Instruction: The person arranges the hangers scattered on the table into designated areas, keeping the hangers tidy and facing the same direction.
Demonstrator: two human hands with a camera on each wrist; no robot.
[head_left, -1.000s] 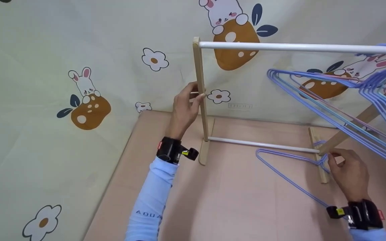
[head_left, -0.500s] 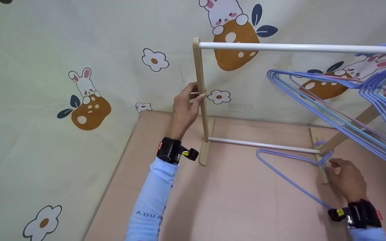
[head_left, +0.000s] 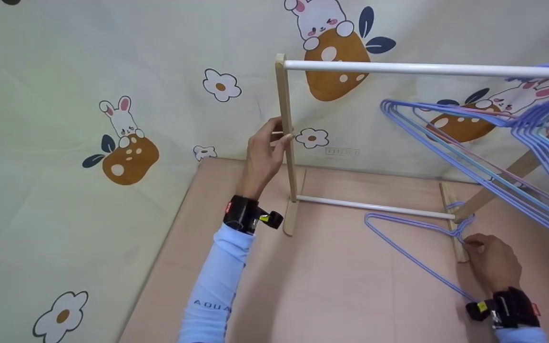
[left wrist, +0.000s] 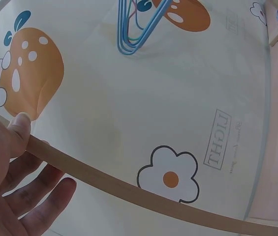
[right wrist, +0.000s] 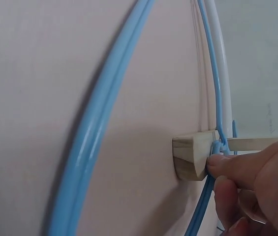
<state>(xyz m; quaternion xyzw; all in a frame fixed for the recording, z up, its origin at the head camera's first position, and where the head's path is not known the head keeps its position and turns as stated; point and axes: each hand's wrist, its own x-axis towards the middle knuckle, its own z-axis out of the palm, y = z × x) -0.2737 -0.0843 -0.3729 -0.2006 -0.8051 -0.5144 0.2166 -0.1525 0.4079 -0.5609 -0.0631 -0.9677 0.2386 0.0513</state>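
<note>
My left hand [head_left: 265,155] grips the left wooden upright [head_left: 284,102] of a small clothes rack, thumb on one side and fingers behind. In the left wrist view the thumb and fingers sit either side of that wooden bar [left wrist: 129,192]. At the lower right, a blue clothes hanger [head_left: 412,257] lies low with its neck by the rack's right foot [head_left: 460,250]; its doubled wires might be two hangers stacked. My right hand [head_left: 496,262] pinches it just below the neck, and the right wrist view shows thumb and finger on the blue wire [right wrist: 208,189] beside the wooden foot end [right wrist: 190,156].
Several blue, teal and pink hangers [head_left: 536,128] hang from the white top rail [head_left: 408,68] at the right. A white lower rail [head_left: 374,205] joins the feet above the pinkish surface [head_left: 341,286]. Behind stands a printed wall covering [head_left: 174,57].
My right hand has moved slightly down from the hanger's hook, its fingers parted midway, and now pinches the wire lower. The left hand stays on the upright.
</note>
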